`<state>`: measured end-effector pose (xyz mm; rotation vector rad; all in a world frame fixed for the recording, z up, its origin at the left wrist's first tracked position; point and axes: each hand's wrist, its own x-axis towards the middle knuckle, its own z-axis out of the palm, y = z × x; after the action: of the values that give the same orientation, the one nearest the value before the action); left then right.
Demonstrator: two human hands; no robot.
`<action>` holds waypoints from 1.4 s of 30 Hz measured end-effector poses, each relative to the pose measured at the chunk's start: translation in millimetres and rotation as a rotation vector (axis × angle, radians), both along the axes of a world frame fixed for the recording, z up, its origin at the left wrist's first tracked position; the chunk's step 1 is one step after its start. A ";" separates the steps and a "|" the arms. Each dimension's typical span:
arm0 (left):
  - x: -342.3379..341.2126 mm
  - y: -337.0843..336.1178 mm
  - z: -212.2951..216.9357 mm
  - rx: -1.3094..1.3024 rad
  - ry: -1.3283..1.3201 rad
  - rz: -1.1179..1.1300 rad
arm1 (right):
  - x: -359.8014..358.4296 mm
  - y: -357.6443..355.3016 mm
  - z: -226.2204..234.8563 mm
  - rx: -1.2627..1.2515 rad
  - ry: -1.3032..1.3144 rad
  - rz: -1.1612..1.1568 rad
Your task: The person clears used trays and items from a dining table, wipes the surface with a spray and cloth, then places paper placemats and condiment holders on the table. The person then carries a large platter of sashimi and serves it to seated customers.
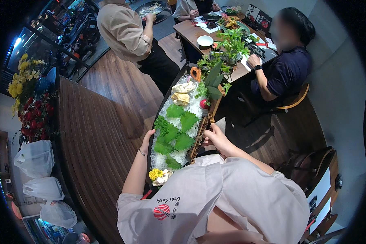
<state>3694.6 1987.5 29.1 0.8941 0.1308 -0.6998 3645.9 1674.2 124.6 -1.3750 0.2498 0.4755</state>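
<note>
A long boat-shaped serving platter [198, 143] is held up in front of my body, its far tip pointing toward the dining table. My left hand [148, 139] grips the platter's left side, with the fingers mostly hidden beneath it. On the opposite side, my right hand [216, 140] is closed around the edge by the small wooden railing. White shredded garnish [157, 162] fills the platter, topped with several jagged green leaves [184, 142]. Pale shell-like pieces [183, 88] lie toward the far end, and a yellow flower [155, 174] sits at the near end.
Ahead stands a dining table [187, 32] with dishes, a white bowl [205, 41] and leafy greens. A seated person [286, 67] is at its right, and a standing person [124, 34] holds a round tray at left. A ribbed counter [89, 150] curves along my left, with plastic bags [34, 158].
</note>
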 end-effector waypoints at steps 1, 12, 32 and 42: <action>-4.2 -1.8 -1.2 0.005 0.026 0.066 | 1.2 -1.1 -0.3 0.004 0.001 0.012; -10.2 11.4 4.3 -0.027 0.113 0.068 | 3.6 -5.2 1.1 0.032 0.052 0.072; 62.2 10.5 36.5 0.099 0.063 -0.236 | -21.2 21.4 -8.2 -0.240 -0.014 -0.130; 73.0 8.2 77.2 0.219 -0.158 -0.264 | -20.2 35.8 17.4 -0.013 -0.045 -0.256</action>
<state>3767.6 1995.7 106.3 1.1870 -0.0540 -0.8672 3625.7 1710.0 142.0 -1.3429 0.3870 0.2294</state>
